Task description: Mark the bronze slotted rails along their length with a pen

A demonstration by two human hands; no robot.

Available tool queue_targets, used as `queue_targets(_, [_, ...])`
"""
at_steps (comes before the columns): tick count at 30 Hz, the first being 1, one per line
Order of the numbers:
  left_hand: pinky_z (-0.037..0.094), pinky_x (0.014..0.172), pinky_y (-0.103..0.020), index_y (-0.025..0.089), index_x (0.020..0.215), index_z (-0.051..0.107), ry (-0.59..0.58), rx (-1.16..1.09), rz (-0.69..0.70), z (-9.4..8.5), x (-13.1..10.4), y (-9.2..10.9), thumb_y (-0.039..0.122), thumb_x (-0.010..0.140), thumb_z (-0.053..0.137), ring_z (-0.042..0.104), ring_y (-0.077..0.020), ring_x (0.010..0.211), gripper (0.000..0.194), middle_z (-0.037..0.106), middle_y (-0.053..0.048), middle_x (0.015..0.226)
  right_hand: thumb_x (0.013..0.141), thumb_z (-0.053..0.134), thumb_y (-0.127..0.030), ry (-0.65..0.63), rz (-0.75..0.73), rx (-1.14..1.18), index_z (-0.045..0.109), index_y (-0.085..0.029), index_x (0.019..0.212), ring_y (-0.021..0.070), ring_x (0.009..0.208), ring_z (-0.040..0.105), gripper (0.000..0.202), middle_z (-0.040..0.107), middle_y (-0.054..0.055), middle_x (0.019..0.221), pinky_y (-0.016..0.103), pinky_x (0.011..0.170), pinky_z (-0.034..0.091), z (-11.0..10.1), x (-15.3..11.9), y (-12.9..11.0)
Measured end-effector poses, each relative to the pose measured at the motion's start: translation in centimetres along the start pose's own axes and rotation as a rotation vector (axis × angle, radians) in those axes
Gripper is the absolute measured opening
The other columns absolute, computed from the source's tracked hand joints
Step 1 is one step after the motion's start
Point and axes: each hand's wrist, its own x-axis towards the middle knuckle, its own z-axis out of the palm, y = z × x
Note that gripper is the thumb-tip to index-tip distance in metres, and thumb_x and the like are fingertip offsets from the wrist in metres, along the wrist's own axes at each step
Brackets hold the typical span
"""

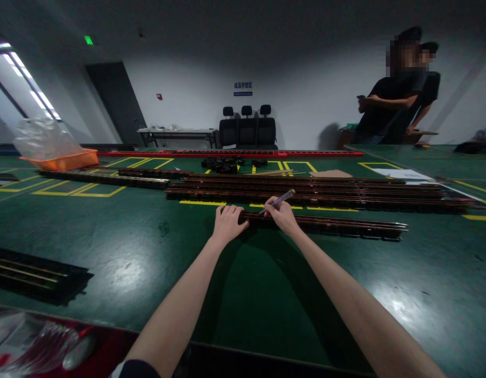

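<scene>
A long dark rail assembly with copper-coloured strips point(345, 226) lies crosswise on the green table point(148, 283). My left hand point(227, 223) grips its left end, fingers over the top and thumb on the near side. A pen-like marker point(284, 197) is held in my right hand point(281, 214), its tip pointing down and left at the rail, close to my left hand. Just beyond lies a wide stack of similar long rails point(306, 190). Whether the marker tip touches the rail is too small to tell.
An orange tray point(79, 160) with clear plastic bags stands at the far left. More rails point(33, 273) lie near left. Black parts point(223, 164) and a red rail point(306, 154) sit farther back. Two people point(400, 100) stand behind the table at right.
</scene>
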Motion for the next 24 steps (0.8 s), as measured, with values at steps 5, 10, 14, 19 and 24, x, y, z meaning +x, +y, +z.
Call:
queue_targets(5, [0.033,0.101,-0.048,0.019,0.108,0.062,0.030,0.002,0.015,0.2,-0.1,-0.2,0.039,0.084,0.052,0.057,-0.0273,0.107,0.033,0.067,-0.010,0.111,0.074,0.051,-0.026,0.014,-0.004,0.020,0.052,-0.020,0.064,0.0164,0.055,0.060,0.011,0.058,-0.002,0.053,0.029,0.062,0.047,0.0,0.1,0.2])
queue_targets(10, [0.034,0.100,-0.047,0.020,0.108,0.062,0.023,0.010,0.014,0.2,-0.1,-0.2,0.039,0.085,0.051,0.057,-0.0269,0.107,0.032,0.067,-0.009,0.111,0.074,0.052,-0.026,-0.016,0.003,0.005,0.053,-0.020,0.066,0.0163,0.056,0.060,0.011,0.059,-0.002,0.054,0.030,0.063,0.047,-0.1,0.0,-0.1])
queue_targets(14, [0.033,0.101,-0.047,0.019,0.108,0.061,0.002,0.018,0.006,0.0,0.0,0.0,0.042,0.085,0.050,0.056,-0.0265,0.107,0.034,0.066,-0.010,0.112,0.075,0.052,-0.025,-0.030,0.015,-0.014,0.053,-0.020,0.066,0.0165,0.058,0.061,0.010,0.059,-0.002,0.055,0.031,0.064,0.048,-0.1,-0.1,-0.4])
queue_targets(19, [0.032,0.101,-0.047,0.019,0.109,0.061,-0.017,0.015,0.003,-0.3,0.0,0.0,0.047,0.086,0.048,0.056,-0.0270,0.108,0.038,0.066,-0.010,0.113,0.077,0.052,-0.026,-0.046,0.009,-0.052,0.053,-0.020,0.067,0.0177,0.060,0.062,0.012,0.060,0.000,0.056,0.032,0.066,0.048,-0.3,-0.3,-0.8])
queue_targets(24, [0.033,0.100,-0.047,0.019,0.109,0.061,-0.018,0.026,0.001,-0.1,0.0,0.0,0.046,0.086,0.049,0.056,-0.0273,0.107,0.037,0.066,-0.010,0.112,0.076,0.053,-0.026,-0.051,0.000,-0.074,0.052,-0.020,0.069,0.0177,0.061,0.062,0.009,0.061,0.000,0.058,0.031,0.065,0.049,-0.3,-0.4,-0.8])
